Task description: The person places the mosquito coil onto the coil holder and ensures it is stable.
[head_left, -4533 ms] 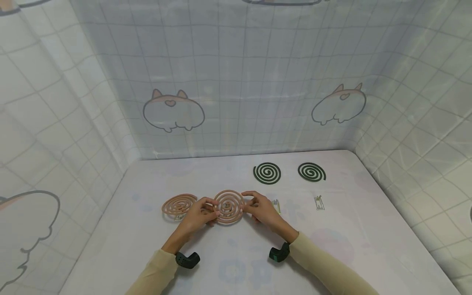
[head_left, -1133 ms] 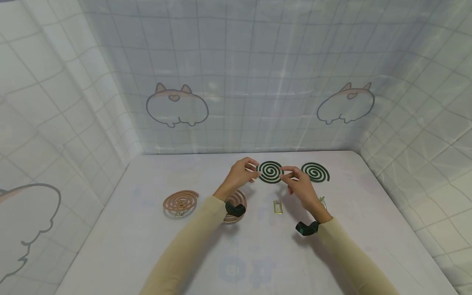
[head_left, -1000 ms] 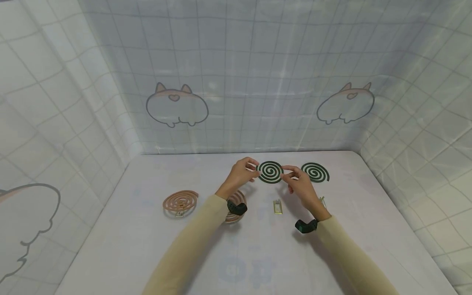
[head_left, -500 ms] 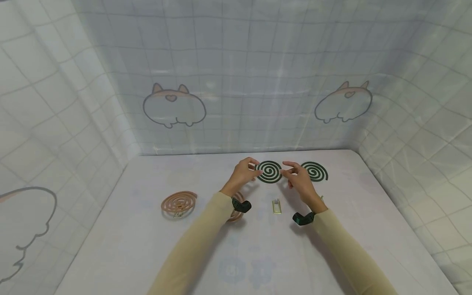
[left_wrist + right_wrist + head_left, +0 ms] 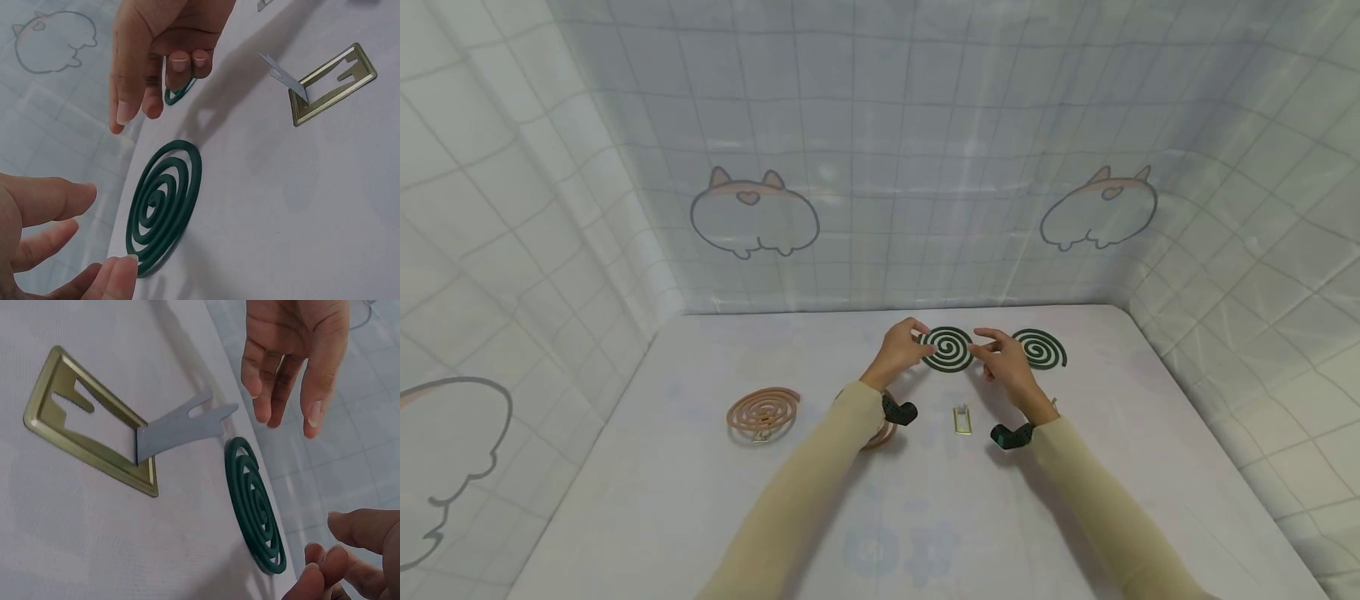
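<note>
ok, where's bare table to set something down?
Free: table left of the leftmost brown coil, and between the forearms, in front of the gold stand. Crowded: back right, where left hand and right hand flank one green coil beside another green coil.

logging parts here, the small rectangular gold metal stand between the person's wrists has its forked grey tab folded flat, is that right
Not flat: the right wrist view shows the forked grey tab raised up from the gold metal stand.

One coil (image 5: 947, 349) lies behind a stand (image 5: 150, 439) — left of another coil (image 5: 1036, 349).
</note>
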Action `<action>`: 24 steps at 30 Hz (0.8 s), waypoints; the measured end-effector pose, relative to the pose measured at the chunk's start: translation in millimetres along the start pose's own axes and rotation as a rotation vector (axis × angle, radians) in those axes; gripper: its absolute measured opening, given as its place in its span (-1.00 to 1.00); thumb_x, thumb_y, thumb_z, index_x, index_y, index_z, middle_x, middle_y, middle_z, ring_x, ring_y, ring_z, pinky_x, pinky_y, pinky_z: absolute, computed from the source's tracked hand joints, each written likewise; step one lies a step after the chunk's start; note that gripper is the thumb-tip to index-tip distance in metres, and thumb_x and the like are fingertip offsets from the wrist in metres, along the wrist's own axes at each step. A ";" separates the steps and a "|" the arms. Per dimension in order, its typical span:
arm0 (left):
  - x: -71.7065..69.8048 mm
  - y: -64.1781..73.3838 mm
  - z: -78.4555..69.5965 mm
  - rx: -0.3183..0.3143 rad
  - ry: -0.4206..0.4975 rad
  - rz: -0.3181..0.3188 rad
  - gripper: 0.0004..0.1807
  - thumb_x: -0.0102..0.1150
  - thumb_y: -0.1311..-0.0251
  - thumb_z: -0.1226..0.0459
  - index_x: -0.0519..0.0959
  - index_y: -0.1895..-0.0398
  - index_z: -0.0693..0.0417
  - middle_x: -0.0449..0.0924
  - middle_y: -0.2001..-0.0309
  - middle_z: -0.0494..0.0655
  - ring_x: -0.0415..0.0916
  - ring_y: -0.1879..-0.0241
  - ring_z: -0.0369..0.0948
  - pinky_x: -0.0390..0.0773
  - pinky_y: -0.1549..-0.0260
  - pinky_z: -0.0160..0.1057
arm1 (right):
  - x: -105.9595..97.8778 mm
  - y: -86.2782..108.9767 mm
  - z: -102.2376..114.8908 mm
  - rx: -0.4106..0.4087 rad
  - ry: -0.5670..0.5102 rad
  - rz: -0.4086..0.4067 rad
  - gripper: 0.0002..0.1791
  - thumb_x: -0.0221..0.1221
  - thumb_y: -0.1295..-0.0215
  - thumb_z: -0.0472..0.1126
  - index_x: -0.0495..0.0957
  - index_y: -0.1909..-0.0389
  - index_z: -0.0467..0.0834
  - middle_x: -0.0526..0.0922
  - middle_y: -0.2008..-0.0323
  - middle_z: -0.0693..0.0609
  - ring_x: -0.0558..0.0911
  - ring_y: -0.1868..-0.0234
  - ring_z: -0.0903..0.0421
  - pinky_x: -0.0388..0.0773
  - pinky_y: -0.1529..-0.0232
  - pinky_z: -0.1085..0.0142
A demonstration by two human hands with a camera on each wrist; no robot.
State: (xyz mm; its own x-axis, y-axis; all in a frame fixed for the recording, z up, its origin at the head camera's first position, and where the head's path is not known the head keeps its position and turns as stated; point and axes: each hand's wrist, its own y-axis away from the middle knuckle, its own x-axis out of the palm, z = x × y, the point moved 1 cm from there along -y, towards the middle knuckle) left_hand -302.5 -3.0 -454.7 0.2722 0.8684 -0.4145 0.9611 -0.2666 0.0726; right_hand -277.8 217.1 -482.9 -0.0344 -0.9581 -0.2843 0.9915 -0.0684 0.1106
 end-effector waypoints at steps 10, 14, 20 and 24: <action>7.1 -4.0 2.5 -0.003 -0.056 -0.022 -0.57 0.35 -0.32 0.33 0.50 -0.19 0.28 0.55 0.25 0.12 0.66 0.25 0.07 0.52 0.43 -0.28 | 0.4 -8.2 -10.4 0.022 0.036 -0.004 -0.46 0.27 -0.46 -0.13 0.46 -0.40 -0.13 0.55 0.15 -0.12 0.42 0.61 0.19 0.39 0.58 0.36; 9.1 -5.2 5.2 -0.028 -0.060 -0.028 -0.60 0.35 -0.33 0.31 0.51 -0.16 0.23 0.43 -0.10 0.28 0.64 0.27 0.00 0.56 0.38 -0.26 | -0.5 -10.8 -14.0 0.039 0.071 -0.018 -0.46 0.27 -0.47 -0.10 0.46 -0.40 -0.14 0.51 0.24 -0.09 0.40 0.62 0.19 0.37 0.60 0.35; 11.0 -4.8 11.8 -0.092 -0.059 -0.040 -0.60 0.36 -0.32 0.28 0.50 -0.15 0.22 0.36 -0.21 0.28 0.54 0.38 -0.14 0.55 0.36 -0.21 | -0.6 -14.5 -17.4 0.070 0.096 -0.009 -0.43 0.27 -0.46 -0.08 0.45 -0.40 -0.16 0.49 0.29 -0.09 0.40 0.62 0.18 0.37 0.60 0.34; 10.9 -6.4 13.9 -0.091 -0.070 -0.036 -0.58 0.34 -0.33 0.28 0.50 -0.18 0.24 0.46 -0.09 0.19 0.54 0.39 -0.13 0.49 0.40 -0.24 | -0.4 -16.4 -18.5 0.070 0.117 -0.002 -0.45 0.27 -0.46 -0.08 0.48 -0.38 -0.17 0.49 0.35 -0.09 0.38 0.64 0.18 0.37 0.62 0.34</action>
State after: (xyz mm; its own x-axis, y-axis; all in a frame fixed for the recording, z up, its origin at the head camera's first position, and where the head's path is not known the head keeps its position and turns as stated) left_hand -306.4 2.3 -472.3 0.2363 0.8446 -0.4805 0.9714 -0.1936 0.1374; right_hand -291.7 223.8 -502.2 -0.0180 -0.9192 -0.3934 0.9801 -0.0940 0.1749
